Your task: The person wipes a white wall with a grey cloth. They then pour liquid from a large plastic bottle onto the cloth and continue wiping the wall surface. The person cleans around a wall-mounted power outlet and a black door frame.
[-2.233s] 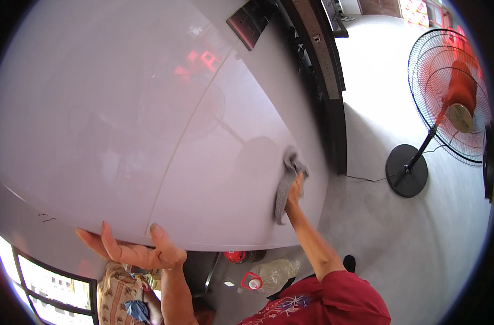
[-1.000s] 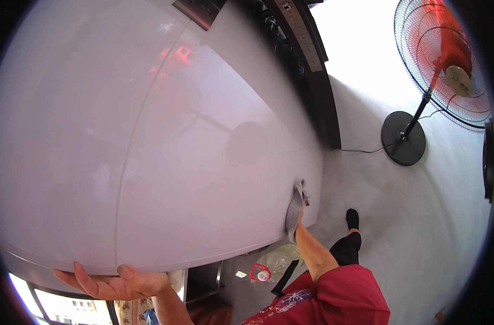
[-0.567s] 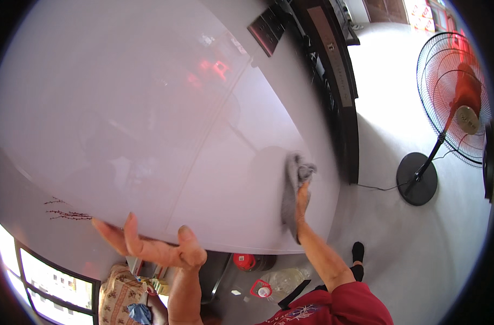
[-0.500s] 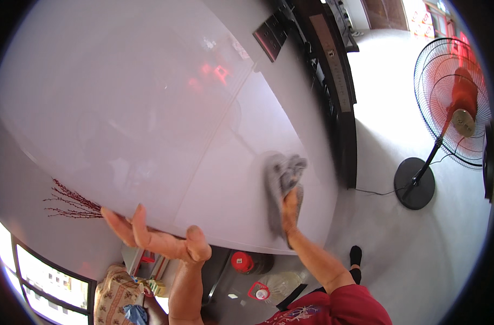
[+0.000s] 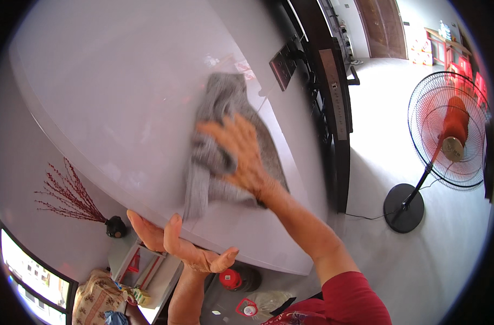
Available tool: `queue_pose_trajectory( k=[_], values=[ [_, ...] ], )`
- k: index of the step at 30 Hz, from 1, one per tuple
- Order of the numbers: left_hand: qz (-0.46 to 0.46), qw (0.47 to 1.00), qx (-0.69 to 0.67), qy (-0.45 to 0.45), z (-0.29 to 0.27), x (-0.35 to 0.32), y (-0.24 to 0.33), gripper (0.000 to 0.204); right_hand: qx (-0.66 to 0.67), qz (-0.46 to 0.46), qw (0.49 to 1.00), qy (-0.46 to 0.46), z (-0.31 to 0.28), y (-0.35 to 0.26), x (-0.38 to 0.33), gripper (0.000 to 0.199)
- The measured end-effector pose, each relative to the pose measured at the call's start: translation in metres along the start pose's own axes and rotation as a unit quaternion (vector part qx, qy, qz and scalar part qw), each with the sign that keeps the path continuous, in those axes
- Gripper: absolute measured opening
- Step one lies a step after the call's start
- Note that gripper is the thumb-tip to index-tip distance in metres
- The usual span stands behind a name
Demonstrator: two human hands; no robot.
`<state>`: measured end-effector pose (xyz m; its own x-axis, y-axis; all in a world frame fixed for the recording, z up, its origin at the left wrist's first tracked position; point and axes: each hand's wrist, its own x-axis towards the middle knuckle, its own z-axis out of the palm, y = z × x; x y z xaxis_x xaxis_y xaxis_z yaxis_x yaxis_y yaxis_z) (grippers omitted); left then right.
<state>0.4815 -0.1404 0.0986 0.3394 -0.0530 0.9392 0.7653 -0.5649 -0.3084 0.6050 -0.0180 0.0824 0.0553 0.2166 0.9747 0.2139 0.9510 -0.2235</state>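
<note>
Far left, low: a vase [image 5: 115,227] of dark round shape stands on a lower shelf by the wall, with red bare twigs [image 5: 68,196] fanning up and leftward from it.
Bottom left: a patterned cloth bag [image 5: 98,298] lies under the shelf edge, with small colourful items just beside it.
Surface: a large glossy white surface [image 5: 122,86] with a curved rim fills the upper left and middle; light reflections show faintly on it.
Left hand: the left hand [image 5: 179,246] is at the near rim of the surface, palm up, fingers [image 5: 144,230] spread wide and flat, gripping nothing; it touches or props the rim from beneath, though the exact contact cannot be told.
Cloth: a grey cloth [image 5: 220,146] lies stretched on the surface, running from near the middle toward the near rim, rumpled under the palm.
Right hand: the right hand [image 5: 239,154] presses down on the cloth, fingers [image 5: 211,129] extended and slightly spread, flat on the fabric rather than closed round it; the picture is blurred here.
Sleeve: a red sleeve [image 5: 350,298] covers the right upper arm at the lower edge.
Below the rim: a red round container [image 5: 231,279] and a clear bag [image 5: 268,300] lie on the floor.
Middle right: a dark cabinet [image 5: 333,97] stands along the wall beyond the surface.
Far right: a standing fan [image 5: 447,135] with a red hub rests on a round black base on the pale floor [image 5: 420,260], well apart from the surface.
</note>
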Motion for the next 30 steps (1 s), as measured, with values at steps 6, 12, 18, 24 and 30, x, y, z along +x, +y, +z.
queue_pose_trajectory(
  k=[6, 12, 18, 24, 30],
  values=[
    [-0.001, 0.999, 0.052, 0.005, -0.009, 0.015, 0.009, 0.075, 0.004, 0.11, 0.992, 0.066, 0.009, 0.116, 0.063, 0.065],
    [-0.017, 0.997, 0.021, 0.069, 0.012, 0.0, 0.003, 0.074, -0.061, 0.194, 0.974, 0.096, -0.021, 0.2, 0.075, 0.055],
    [-0.003, 0.999, 0.051, 0.01, -0.009, 0.008, 0.002, 0.081, 0.212, 0.231, 0.948, 0.057, -0.001, 0.116, 0.076, 0.058],
    [-0.023, 1.0, 0.007, 0.019, 0.003, -0.014, 0.0, 0.089, -0.071, -0.08, 0.994, 0.033, 0.009, -0.003, 0.021, 0.077],
    [-0.022, 0.999, -0.027, 0.015, -0.007, -0.025, -0.002, 0.097, -0.007, -0.048, 0.999, -0.015, 0.003, -0.08, -0.076, 0.075]
  ],
)
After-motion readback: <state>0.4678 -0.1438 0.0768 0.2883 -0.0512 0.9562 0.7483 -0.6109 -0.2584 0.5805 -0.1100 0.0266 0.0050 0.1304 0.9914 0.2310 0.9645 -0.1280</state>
